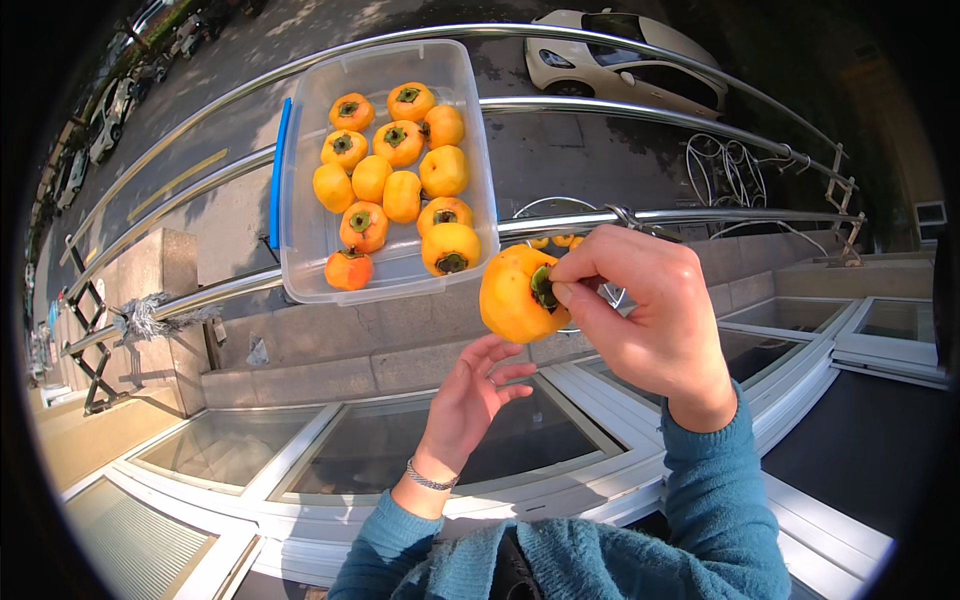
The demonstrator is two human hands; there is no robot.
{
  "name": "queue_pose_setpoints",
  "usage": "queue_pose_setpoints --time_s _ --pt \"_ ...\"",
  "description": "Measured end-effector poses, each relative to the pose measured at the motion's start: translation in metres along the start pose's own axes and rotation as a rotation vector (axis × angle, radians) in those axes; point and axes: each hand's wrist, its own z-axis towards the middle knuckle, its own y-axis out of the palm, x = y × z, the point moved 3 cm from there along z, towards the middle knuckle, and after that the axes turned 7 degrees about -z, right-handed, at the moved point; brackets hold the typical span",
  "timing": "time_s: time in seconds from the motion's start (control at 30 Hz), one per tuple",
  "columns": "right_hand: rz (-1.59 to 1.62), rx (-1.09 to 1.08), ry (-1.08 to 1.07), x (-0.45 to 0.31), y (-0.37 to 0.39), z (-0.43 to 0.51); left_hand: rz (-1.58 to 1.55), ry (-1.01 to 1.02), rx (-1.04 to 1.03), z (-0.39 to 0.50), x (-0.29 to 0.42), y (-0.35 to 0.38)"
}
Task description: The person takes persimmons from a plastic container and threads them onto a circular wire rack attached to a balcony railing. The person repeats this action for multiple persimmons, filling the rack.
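Note:
My right hand [637,300] pinches the green calyx of an orange persimmon [517,294] between thumb and fingertips, just right of a clear plastic container. Below that fruit is my left hand [476,390], palm turned up and fingers apart, holding nothing. The clear container [300,172] rests on metal rails and holds several persimmons [398,142], some with the calyx up, others on their sides or showing a bare end. Part of a wire hanger [576,328] shows behind the held fruit, with several more persimmons [562,241] partly hidden beyond my right hand.
Shiny metal rails [570,105] of an extending rack cross the view outside open windows [450,450]. A blue clip [280,172] sits on the container's left edge. Silvery tinsel [146,318] wraps the lower left rail. Wire hangers [724,169] hang at the right. A parked white car [622,60] stands below.

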Motion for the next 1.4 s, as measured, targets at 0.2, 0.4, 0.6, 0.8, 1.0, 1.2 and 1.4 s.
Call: queue_pose_setpoints --time_s 0.2,0.4,0.6,0.8,1.0,1.2,1.4 --pt "0.076 -0.221 0.07 0.037 0.072 -0.091 -0.27 -0.16 -0.001 0.003 -0.045 -0.017" --pt "0.223 -0.311 0.439 0.137 0.14 -0.134 -0.318 -0.248 0.293 0.03 -0.076 -0.103" --pt "0.179 0.005 0.991 0.311 0.183 -0.195 -0.164 -0.253 0.34 0.064 -0.091 -0.167" --pt "-0.108 0.042 1.243 0.423 0.227 -0.226 -0.123 -0.291 0.413 0.09 -0.12 -0.229" --pt "-0.181 -0.231 1.383 0.434 0.243 -0.225 -0.053 -0.356 0.536 0.097 -0.148 -0.269" --pt "-0.729 -0.196 0.585 0.458 0.249 -0.223 -0.076 -0.398 0.515 0.096 -0.163 -0.276" --pt "-0.781 -0.618 0.674 0.477 0.253 -0.226 -0.081 -0.444 0.493 0.103 -0.186 -0.297"
